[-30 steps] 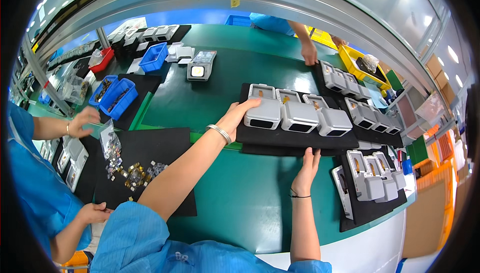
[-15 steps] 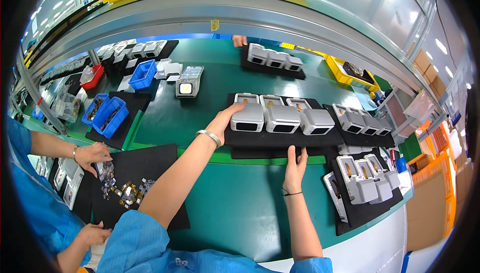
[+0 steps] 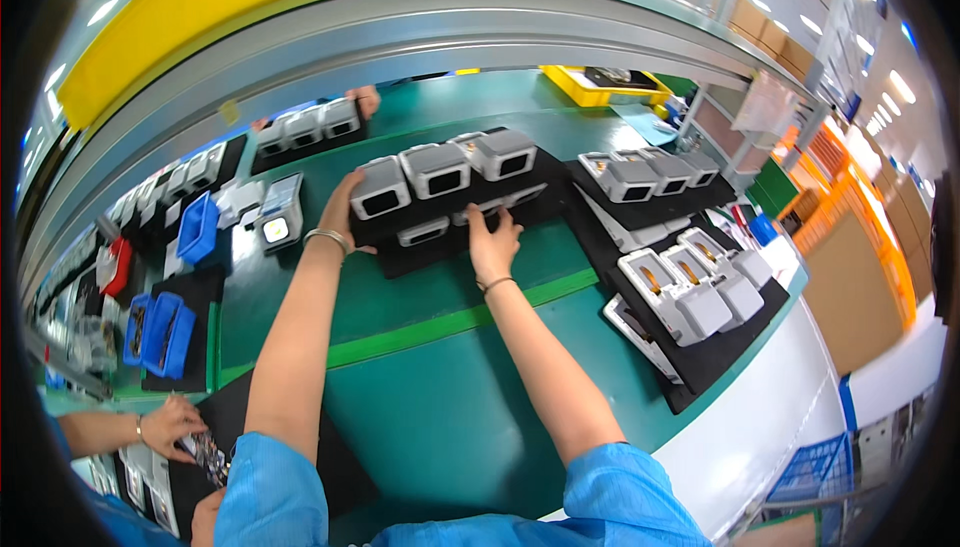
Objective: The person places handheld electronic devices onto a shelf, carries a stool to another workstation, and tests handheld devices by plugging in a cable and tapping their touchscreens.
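**Uneven support is my worry here**

At the centre of the frame I see the left hand [image 3: 343,215] gripping the left end of the upper black board [image 3: 425,211], right beside the leftmost of three grey housings [image 3: 435,169] that stand in a row on it. The right hand [image 3: 494,249] is open, its spread fingertips at the board's front side, close to the lower housings [image 3: 423,232]; I cannot tell whether it bears any weight. Beneath is a lower black board [image 3: 410,263].

I judge the right end the weak point: with the firmer hold at the left, the upper board could sag or twist, and its housings, with no fastening I can make out, could slide toward the edge. Uneven lowering could pinch the right fingertips or scuff the lower housings.

Right of centre, a neighbouring board of housings [image 3: 655,175] lies near enough that a swing could knock it. Left of centre, the lit unit [image 3: 280,212] on the worktop [image 3: 430,397] is near the left wrist, so a leftward sweep could bump it.
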### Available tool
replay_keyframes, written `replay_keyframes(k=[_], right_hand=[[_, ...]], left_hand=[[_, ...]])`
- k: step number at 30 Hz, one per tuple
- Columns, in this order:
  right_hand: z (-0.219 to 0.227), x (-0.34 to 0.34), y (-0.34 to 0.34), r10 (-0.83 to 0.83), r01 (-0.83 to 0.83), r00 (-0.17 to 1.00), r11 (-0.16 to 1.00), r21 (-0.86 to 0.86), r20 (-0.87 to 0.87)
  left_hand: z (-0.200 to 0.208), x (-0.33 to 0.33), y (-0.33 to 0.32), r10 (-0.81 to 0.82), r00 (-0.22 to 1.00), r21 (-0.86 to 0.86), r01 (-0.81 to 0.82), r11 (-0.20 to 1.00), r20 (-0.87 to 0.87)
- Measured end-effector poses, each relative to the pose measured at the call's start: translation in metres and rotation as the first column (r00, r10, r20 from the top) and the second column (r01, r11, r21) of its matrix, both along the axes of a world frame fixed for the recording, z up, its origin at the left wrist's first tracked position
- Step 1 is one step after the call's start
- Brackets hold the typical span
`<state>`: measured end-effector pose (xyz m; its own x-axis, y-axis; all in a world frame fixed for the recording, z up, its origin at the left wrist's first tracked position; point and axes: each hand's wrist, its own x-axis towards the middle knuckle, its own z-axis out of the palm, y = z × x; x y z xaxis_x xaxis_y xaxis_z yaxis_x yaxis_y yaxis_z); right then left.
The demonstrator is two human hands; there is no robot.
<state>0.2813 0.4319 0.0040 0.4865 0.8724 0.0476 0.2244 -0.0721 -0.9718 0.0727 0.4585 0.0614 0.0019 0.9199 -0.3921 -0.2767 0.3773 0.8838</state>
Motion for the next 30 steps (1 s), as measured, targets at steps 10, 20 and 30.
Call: replay_keyframes(k=[10,20,30], right_hand=[[-0.015,-0.036,0.064,-0.061,0.056,0.998,0.985,0.165,0.028],[-0.024,-0.004,0.065,0.051,-0.03,0.997,0.945,0.326,-0.057],[0.099,0.122,-0.143,0.185,-0.201,0.979,0.935,0.294,0.08]], left_hand=[[-0.004,-0.015,0.065,0.014,0.999,-0.03,-0.013,0.999,0.032],[-0.007,-0.006,0.074,0.184,0.982,-0.084,-0.18,0.98,0.048],[-0.048,0.017,0.008,0.588,0.802,0.283,-0.543,0.791,-0.105]])
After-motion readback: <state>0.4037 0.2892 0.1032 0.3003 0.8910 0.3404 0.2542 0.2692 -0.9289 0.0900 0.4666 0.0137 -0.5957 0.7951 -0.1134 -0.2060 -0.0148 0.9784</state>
